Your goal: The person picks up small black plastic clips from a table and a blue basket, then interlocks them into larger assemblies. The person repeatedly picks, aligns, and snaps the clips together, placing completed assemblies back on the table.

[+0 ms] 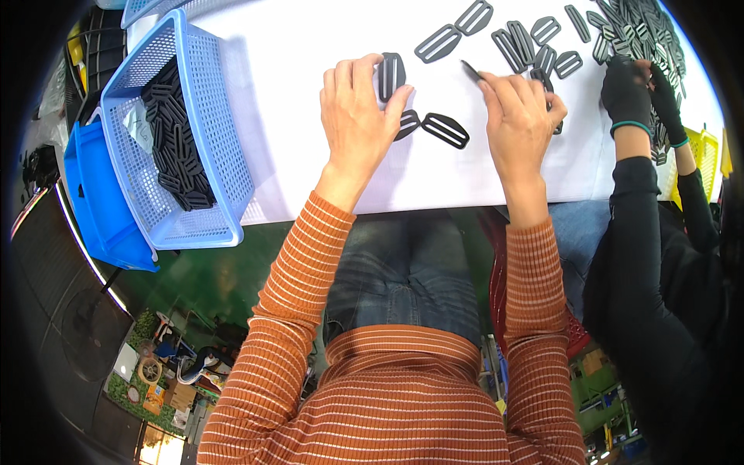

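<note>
My left hand (355, 116) holds a black plastic slide buckle (392, 76) upright between thumb and fingers, just above the white table. In my right hand (518, 112), thumb and fingers are closed on a slim dark pointed piece (470, 71); whether it is a tool or a buckle seen edge-on, I cannot tell. A black buckle (445, 131) lies between my hands, next to another partly behind my left thumb. Another dark buckle (557, 124) shows beside the right hand's outer edge. Several loose buckles (521, 43) lie beyond that hand.
A light blue perforated basket (225, 139) with many black buckles stands at the left, beside a darker blue tray (101, 201). At the right, a co-worker's black-gloved hands (626, 97) work at a large buckle heap (643, 35). A yellow basket (704, 151) is beyond them.
</note>
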Demonstrator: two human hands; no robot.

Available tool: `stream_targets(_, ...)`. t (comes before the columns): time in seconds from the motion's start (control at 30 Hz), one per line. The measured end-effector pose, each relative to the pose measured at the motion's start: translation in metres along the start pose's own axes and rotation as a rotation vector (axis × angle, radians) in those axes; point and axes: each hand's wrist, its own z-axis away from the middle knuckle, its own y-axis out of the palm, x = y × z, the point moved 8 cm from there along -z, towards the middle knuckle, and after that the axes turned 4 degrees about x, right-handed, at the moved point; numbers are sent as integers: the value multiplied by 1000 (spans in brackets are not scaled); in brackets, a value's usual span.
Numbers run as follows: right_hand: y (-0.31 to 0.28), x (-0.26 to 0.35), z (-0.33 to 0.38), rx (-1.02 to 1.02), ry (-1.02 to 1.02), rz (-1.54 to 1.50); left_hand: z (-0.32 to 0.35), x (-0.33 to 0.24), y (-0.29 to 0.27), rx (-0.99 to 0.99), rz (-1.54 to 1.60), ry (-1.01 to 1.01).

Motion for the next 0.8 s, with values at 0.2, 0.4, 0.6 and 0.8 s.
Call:
stream_targets(0.2, 6, -15, -12, 78, 98, -138, -4, -5, -2, -1, -45, 70)
stream_targets(0.4, 23, -27, -80, -20, 138, 252, -37, -29, 26, -3, -18, 216)
stream_targets(0.6, 20, -1, -75, 90, -112, 8, -36, -3, 12, 61, -64, 198)
stream_targets(0.8, 16, -15, -49, 29, 0, 33, -20, 34, -21, 95, 160, -15)
